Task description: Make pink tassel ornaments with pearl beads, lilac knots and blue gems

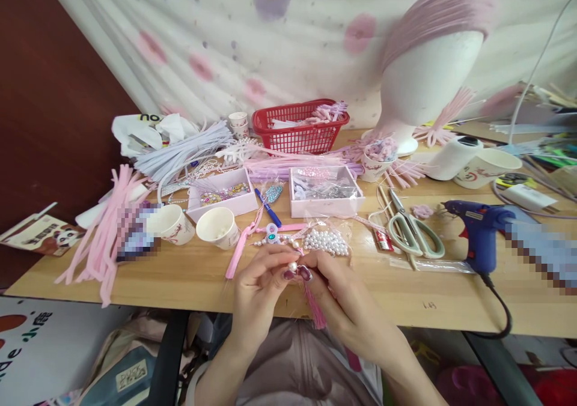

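Note:
Over the table's front edge, my left hand (258,289) is closed in a pinch, thumb and fingers at a white pearl bead (293,267). My right hand (340,295) meets it from the other side, its thumb and fingers closed on a small piece beside the bead. A dark pink tassel (317,310) hangs below my right fingers and seems joined to that piece; the exact link is hidden. Just beyond the hands lie a heap of loose pearl beads (327,242) and an ornament with a blue gem (271,237). A lighter pink tassel (238,253) rests to the left.
Two paper cups (217,229) stand left, near pink fuzzy stems (106,232). Behind are two white boxes (327,206) of trinkets and a red basket (300,137). Scissors (417,235), a blue glue gun (482,232) with its cord and a foam head (424,81) occupy the right.

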### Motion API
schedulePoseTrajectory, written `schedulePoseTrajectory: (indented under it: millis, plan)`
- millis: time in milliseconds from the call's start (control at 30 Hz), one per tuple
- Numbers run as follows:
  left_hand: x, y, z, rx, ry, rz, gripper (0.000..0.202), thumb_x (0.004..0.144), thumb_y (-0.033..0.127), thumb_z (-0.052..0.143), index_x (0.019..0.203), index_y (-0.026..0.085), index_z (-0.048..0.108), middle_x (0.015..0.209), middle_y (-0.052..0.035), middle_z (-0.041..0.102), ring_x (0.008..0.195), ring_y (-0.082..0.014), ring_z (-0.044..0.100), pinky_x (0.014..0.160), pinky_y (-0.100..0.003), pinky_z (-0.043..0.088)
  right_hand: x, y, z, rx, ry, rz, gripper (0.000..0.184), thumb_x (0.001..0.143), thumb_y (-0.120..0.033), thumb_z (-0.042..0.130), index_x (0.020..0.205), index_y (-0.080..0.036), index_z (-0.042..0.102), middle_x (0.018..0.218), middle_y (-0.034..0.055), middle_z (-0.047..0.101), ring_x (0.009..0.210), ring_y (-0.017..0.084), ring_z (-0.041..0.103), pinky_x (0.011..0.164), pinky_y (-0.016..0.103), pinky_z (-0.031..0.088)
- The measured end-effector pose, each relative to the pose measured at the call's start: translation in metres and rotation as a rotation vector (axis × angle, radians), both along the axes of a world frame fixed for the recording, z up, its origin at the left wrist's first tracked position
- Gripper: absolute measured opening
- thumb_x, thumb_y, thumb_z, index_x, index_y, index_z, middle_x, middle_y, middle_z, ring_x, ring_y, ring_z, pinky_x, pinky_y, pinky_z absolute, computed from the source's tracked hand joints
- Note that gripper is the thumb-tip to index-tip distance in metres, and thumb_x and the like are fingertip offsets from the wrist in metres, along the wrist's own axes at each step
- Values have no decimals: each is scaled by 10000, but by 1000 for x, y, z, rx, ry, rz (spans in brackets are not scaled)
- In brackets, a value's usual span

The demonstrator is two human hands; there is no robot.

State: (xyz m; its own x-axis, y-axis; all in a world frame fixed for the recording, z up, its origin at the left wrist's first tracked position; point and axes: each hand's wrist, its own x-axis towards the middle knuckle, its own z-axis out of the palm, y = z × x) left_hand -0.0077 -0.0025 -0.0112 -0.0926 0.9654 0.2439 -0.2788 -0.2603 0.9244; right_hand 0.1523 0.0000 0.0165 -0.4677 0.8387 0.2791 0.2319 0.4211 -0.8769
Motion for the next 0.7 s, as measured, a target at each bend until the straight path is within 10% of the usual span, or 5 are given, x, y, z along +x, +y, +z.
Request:
schedulePoseTrajectory:
  millis: [700]
  plan:
    - [0, -1, -1, -19, -11, -45, 87, 865, 261, 740, 912, 255, 814, 989, -60, 686, 930, -171, 667, 704, -193, 580, 0, 3, 2, 168, -166, -10, 239, 980, -77, 375, 1027, -216, 564, 938, 66, 609, 846, 204, 574, 702, 310, 462]
